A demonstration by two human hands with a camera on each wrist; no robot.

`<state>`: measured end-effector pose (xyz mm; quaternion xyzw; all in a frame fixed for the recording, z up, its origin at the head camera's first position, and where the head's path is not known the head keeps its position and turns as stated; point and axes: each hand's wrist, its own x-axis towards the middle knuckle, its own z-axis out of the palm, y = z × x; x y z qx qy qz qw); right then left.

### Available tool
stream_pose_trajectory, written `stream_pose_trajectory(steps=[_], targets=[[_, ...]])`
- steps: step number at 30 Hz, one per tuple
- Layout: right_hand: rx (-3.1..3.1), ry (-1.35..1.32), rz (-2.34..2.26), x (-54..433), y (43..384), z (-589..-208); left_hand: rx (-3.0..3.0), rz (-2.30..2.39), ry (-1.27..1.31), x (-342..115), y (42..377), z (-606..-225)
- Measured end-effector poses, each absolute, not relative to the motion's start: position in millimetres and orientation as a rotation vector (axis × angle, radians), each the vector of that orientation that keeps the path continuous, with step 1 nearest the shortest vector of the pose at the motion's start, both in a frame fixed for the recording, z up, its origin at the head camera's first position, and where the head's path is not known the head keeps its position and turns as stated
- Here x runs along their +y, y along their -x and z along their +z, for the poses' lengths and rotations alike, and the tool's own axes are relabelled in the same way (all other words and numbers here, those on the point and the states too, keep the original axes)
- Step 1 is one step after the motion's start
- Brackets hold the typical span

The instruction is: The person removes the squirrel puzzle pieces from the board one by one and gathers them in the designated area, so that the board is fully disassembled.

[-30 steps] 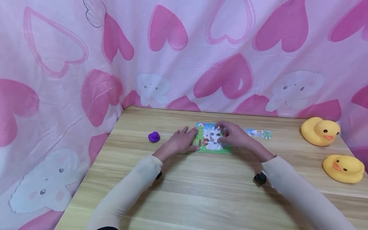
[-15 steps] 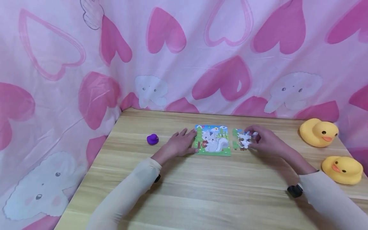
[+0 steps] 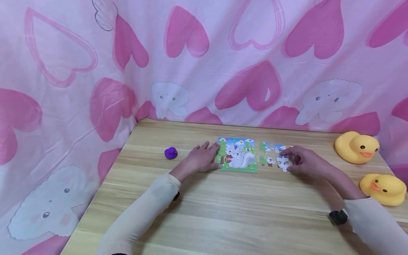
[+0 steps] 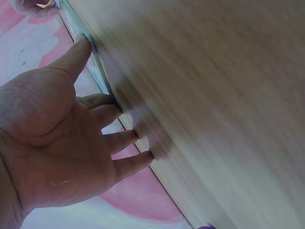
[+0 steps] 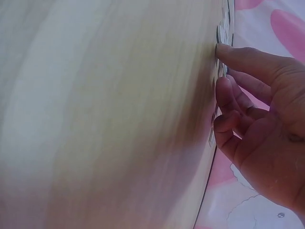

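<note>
A square picture card [image 3: 239, 164] with a white squirrel lies on the wooden table. My left hand [image 3: 202, 158] rests at its left edge, fingers spread, thumb and index fingertip touching the card; the left wrist view shows the palm of this hand [image 4: 66, 138]. To the right of the card lie small groups of jigsaw pieces [image 3: 267, 161]. My right hand [image 3: 307, 162] pinches a white jigsaw piece [image 3: 282, 165] between thumb and index finger, low over the table beside these groups. Its fingers hide some pieces behind. In the right wrist view, the hand [image 5: 262, 105] has its other fingers curled.
A small purple rubber duck [image 3: 171, 153] sits left of my left hand. Two large yellow rubber ducks [image 3: 356, 148] stand at the table's right side. A pink curtain with hearts [image 3: 248, 85] hangs behind the table [image 3: 204, 216] and along its left.
My right hand has moved right from over the card to the loose pieces, carrying the white jigsaw piece, which now sits lower and further right. The left hand has stayed in place.
</note>
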<state>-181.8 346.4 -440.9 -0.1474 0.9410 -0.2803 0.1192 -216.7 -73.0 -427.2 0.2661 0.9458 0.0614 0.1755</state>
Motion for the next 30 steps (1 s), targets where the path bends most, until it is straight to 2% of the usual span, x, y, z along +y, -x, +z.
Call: stream_pose_trajectory(steps=[14, 24, 30], targets=[[2.735, 0.497, -0.762, 336.2, 188.1, -429.7, 2.685, 0.138, -0.746, -70.4, 218.5, -426.6], [2.631, 0.57, -0.933, 288.2, 203.0, -431.2, 2.686, 0.139, -0.757, -70.4, 217.4, -424.5], [2.709, 0.687, -0.875, 255.3, 210.2, -431.9, 2.69, 0.148, -0.753, -69.5, 216.5, -422.4]])
